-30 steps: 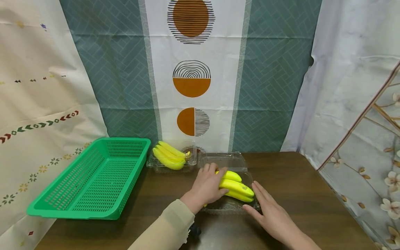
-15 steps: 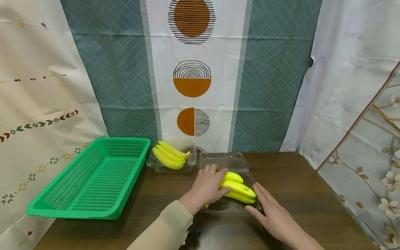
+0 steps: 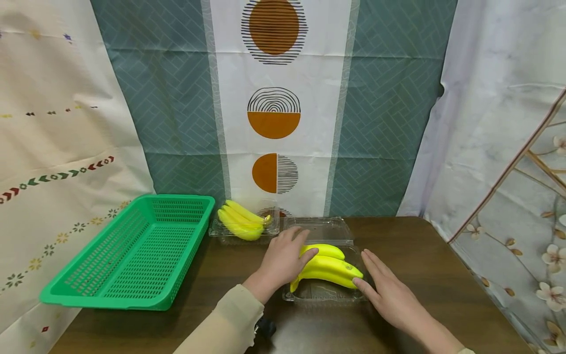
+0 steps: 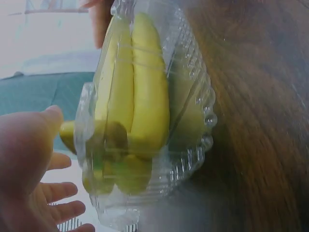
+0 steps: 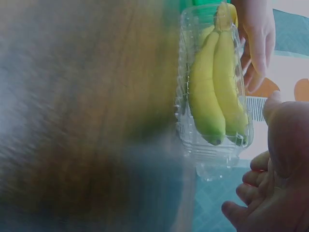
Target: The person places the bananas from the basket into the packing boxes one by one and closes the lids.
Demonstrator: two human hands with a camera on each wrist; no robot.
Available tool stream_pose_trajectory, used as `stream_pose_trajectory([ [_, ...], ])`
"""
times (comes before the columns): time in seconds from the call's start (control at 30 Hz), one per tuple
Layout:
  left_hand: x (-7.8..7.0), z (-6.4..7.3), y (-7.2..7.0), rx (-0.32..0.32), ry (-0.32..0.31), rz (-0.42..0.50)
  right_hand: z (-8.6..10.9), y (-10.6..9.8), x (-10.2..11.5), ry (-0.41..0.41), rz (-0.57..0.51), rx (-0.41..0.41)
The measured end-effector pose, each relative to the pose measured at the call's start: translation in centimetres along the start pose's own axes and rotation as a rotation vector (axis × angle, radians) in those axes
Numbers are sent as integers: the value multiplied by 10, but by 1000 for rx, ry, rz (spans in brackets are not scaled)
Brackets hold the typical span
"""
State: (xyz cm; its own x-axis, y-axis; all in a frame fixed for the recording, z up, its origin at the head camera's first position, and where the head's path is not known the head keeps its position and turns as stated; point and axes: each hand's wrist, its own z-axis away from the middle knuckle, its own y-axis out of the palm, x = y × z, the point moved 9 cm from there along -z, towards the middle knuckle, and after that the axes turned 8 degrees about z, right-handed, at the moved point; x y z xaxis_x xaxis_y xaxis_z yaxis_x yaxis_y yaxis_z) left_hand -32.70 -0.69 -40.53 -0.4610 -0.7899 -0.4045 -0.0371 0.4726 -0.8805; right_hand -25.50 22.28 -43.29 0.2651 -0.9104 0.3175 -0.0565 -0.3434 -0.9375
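Note:
A bunch of yellow bananas (image 3: 329,268) lies in a clear plastic clamshell box (image 3: 325,296), whose lid (image 3: 316,231) is folded back behind it. My left hand (image 3: 280,260) hovers over the left end of the box, beside the banana stem, fingers extended and holding nothing. In the left wrist view its thumb (image 4: 54,116) is close to the stem sticking out above the rim. Along the right end of the box my right hand (image 3: 391,297) has straight fingers, the thumb tip right by the banana tips. Through the box wall (image 5: 181,77) the bananas (image 5: 207,92) show in the right wrist view.
Behind and to the left stands another clear box (image 3: 274,226) with a second banana bunch (image 3: 240,221) inside. A green perforated plastic basket (image 3: 110,302) sits at the left. Patterned cloths hang around the brown table (image 3: 411,260). A small black object (image 3: 266,327) is near my left sleeve.
My left hand has let go of the bananas and drawn back left and up, so the stem end shows. The right hand stays by the box's right end.

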Motion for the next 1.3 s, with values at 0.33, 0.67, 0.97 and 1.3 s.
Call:
stream_pose_trajectory([
  [0.33,21,2,-5,-22,-77,86,-22,-7,-4,-4,8,2],
  [0.67,27,5,-5,-33,-96,119,-44,-11,-8,-15,16,-1],
  [0.97,34,7,0,-10,-180,198,-61,-6,-16,29,-24,62],
  [1.3,42,8,6,10,-225,232,-76,3,-22,50,-60,119],
])
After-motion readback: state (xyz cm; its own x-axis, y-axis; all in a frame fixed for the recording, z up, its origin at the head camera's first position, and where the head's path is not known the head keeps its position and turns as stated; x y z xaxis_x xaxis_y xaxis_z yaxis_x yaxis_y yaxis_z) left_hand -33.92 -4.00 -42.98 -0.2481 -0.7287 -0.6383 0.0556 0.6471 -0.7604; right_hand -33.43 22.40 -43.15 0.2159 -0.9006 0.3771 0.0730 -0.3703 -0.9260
